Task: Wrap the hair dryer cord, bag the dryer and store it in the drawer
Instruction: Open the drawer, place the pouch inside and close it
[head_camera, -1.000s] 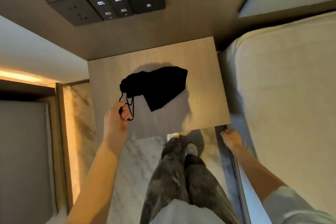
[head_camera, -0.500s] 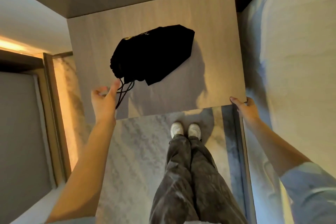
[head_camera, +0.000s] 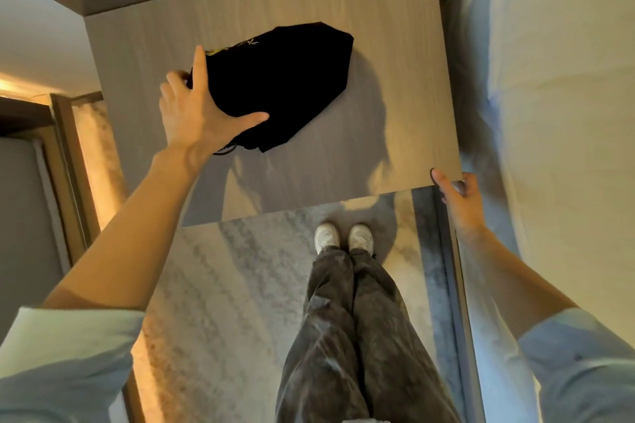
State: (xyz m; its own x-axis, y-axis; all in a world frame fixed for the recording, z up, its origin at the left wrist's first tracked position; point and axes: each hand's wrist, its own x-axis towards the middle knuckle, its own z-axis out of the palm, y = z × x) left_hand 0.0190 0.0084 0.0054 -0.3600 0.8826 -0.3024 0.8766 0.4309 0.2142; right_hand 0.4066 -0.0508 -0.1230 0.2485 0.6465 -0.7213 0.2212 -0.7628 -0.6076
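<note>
A black drawstring bag [head_camera: 285, 79] lies bulging on the wooden nightstand top [head_camera: 395, 62], its cinched neck and cords toward the front left. The hair dryer itself is hidden inside it. My left hand [head_camera: 196, 110] is on the bag's neck end: index finger and thumb spread over the fabric, the other fingers curled round its left side. My right hand [head_camera: 457, 199] holds the nightstand's front right corner, thumb against the edge and fingers curled beneath. No drawer shows from this angle.
A bed with pale bedding [head_camera: 549, 113] runs along the right, tight against the nightstand. My legs and white shoes [head_camera: 343, 237] stand on marble floor [head_camera: 223, 285] just in front. A lit wall recess and door frame [head_camera: 68, 154] are at the left.
My left hand let go of the drawstrings and moved up onto the bag's neck end. My right hand stayed at the nightstand's front right corner. The camera tilted down and closer.
</note>
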